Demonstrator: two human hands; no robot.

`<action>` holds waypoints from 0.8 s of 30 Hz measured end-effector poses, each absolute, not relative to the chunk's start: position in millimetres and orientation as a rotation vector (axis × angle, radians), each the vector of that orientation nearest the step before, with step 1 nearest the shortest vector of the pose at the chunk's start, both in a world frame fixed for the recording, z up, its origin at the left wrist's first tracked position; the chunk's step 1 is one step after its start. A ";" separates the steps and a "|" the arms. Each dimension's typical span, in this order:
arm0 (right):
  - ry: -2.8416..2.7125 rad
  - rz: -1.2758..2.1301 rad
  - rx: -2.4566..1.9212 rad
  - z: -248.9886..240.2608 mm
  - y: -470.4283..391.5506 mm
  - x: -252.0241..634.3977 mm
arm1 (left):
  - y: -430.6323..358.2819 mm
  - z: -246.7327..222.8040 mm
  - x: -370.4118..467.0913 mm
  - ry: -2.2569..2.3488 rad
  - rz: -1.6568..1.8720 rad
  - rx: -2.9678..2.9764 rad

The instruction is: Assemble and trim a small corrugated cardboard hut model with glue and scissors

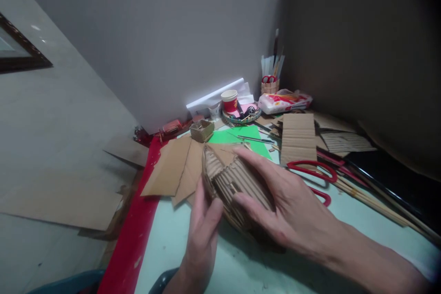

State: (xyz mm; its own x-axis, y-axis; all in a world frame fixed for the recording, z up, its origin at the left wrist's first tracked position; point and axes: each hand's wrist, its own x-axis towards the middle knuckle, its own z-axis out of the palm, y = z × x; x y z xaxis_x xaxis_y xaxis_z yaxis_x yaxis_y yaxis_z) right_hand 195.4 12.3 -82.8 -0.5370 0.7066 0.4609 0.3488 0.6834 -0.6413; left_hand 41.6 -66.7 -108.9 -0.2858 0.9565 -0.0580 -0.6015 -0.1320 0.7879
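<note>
Between my two hands is a boat-shaped model of corrugated cardboard (220,172), its pointed end facing away from me and its ridged pieces showing on top. My left hand (204,229) grips its near left side, thumb against the edge. From the right, my right hand (279,197) wraps over it, thumb on the ridged top and fingers along the far side. The underside and part of the right side are hidden by my hands. Just beyond lie flat cardboard sheets (168,167) and a small cardboard box (201,131).
Red-handled scissors (312,172) and thin wooden sticks (372,197) lie at the right, beside a black glossy object (396,179). Behind are a green sheet (223,135), a paper cup (229,101), a pink-white packet (285,102) and a holder (270,86) of tools.
</note>
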 end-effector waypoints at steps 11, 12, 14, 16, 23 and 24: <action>-2.088 0.564 -0.721 -86.9 9.7 192.7 | -67.5 -118.6 36.9 0.960 1.665 0.756; -2.090 0.547 -0.720 -87.1 9.1 192.8 | -67.7 -119.4 36.3 0.954 1.662 0.768; -2.107 0.501 -0.717 -87.1 7.6 193.4 | -67.9 -121.1 35.3 0.919 1.649 0.770; -2.126 0.462 -0.713 -86.3 6.3 194.1 | -67.8 -122.8 34.7 0.894 1.630 0.751; -2.151 0.394 -0.712 -83.4 5.9 195.5 | -66.6 -123.5 36.0 0.887 1.620 0.709; -2.150 0.401 -0.720 -83.3 6.5 195.6 | -66.5 -123.3 36.1 0.887 1.617 0.699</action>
